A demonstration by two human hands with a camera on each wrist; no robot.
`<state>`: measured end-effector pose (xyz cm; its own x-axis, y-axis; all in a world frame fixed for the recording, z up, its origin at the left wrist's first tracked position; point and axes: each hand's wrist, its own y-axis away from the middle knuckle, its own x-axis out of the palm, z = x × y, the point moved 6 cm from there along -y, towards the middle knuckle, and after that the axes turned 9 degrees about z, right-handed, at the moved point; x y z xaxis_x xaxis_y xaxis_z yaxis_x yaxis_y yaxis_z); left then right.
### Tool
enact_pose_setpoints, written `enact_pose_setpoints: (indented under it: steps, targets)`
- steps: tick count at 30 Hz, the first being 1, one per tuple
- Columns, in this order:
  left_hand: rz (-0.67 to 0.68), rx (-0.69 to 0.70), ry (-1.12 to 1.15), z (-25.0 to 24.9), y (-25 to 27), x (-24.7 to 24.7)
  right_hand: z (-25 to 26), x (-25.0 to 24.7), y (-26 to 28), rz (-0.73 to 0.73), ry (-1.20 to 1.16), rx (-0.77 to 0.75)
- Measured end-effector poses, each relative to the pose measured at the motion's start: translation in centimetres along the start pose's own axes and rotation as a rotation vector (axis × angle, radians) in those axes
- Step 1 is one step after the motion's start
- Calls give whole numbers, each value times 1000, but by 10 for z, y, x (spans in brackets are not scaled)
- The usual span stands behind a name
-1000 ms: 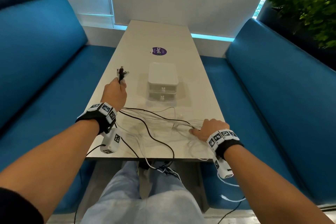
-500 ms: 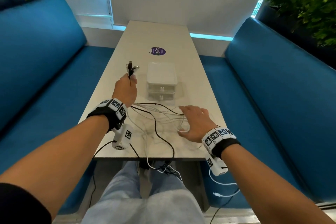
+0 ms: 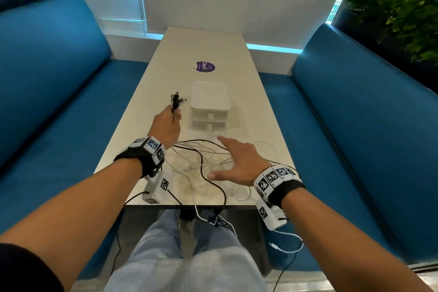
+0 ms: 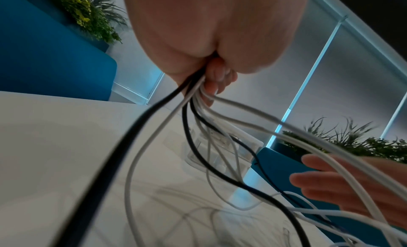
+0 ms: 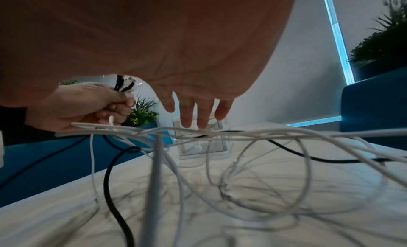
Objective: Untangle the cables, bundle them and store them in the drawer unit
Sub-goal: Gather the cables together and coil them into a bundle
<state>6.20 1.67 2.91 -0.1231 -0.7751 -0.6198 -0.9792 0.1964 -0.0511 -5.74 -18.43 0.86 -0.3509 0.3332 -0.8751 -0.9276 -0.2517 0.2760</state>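
My left hand (image 3: 168,123) grips a bunch of black and white cable ends (image 3: 176,101), plugs sticking up, just left of the white drawer unit (image 3: 209,106). In the left wrist view the fist (image 4: 204,62) clamps several cables (image 4: 198,114) that fan down to the table. The tangle of cables (image 3: 203,161) lies on the near part of the table, some strands hanging over its front edge. My right hand (image 3: 233,161) hovers over the tangle with fingers spread and straight, holding nothing; its fingers (image 5: 191,111) reach just above the strands (image 5: 220,134). Both drawers look closed.
The long pale table (image 3: 213,45) carries a purple round sticker (image 3: 205,67) beyond the drawer unit. Blue benches (image 3: 47,92) run along both sides. Plants (image 3: 398,7) stand behind the right bench. My knees (image 3: 184,256) are under the table's front edge.
My left hand moved right toward the drawer unit with the cable ends. My right hand let go of the strands at the right, opened and shifted left over the tangle.
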Motion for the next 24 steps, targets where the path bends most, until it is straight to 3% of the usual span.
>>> enact_pose_setpoints:
  steps: [6, 10, 16, 20, 24]
  targets:
    - [103, 97, 73, -24, 8, 26, 38, -2, -31, 17, 33, -3]
    - [137, 160, 81, -44, 14, 32, 62, 5, -53, -11, -159, 0]
    - [99, 158, 199, -43, 12, 21, 54, 24, -66, -109, -143, 135]
    - [23, 91, 346, -40, 0, 6, 31, 26, -60, -49, -119, 176]
    - [-25, 63, 383, -43, -8, -3, 18, 31, -52, 164, -289, 120]
